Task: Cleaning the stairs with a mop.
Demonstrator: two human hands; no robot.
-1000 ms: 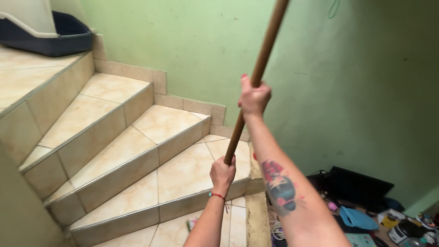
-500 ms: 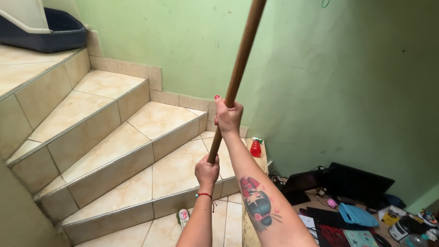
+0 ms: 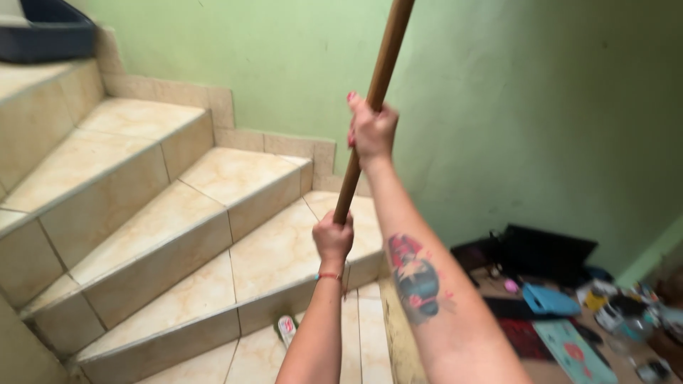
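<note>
- A long brown wooden pole [image 3: 377, 85] was held in both hands and slanted up and to the right, its top passing out of view at the upper edge.
- The right hand [image 3: 371, 130] was closed high on the pole, the fingers [image 3: 356, 117] wrapped tightly around it.
- The left hand [image 3: 333, 238] was closed around the pole's near, low end, fingers curled shut on it; a red bracelet [image 3: 328, 276] was worn at that wrist.
- Judging by the raised two-handed grip, the step in hand appeared to be working the far, unseen end of the pole overhead; whatever was fitted there could not be told.
- A steady grip and a controlled swing would be called for by any further reach, as the green wall [image 3: 498, 107] stood just beside the pole on the right.
- Tiled stairs [image 3: 149, 213] climbed to the far left, their metal-edged noses forming trip edges near the body.
- A small red-and-white object [image 3: 286, 328] lay on the near tread at the foot of a riser.
- Open room lay mostly above the stairs on the left; to the near right, a cluttered desk [image 3: 548, 370] with dark electronics [image 3: 548, 252] and a blue pouch [image 3: 548, 301] narrowed the space.
- A dark bin [image 3: 43, 32] sat on the far upper landing.
</note>
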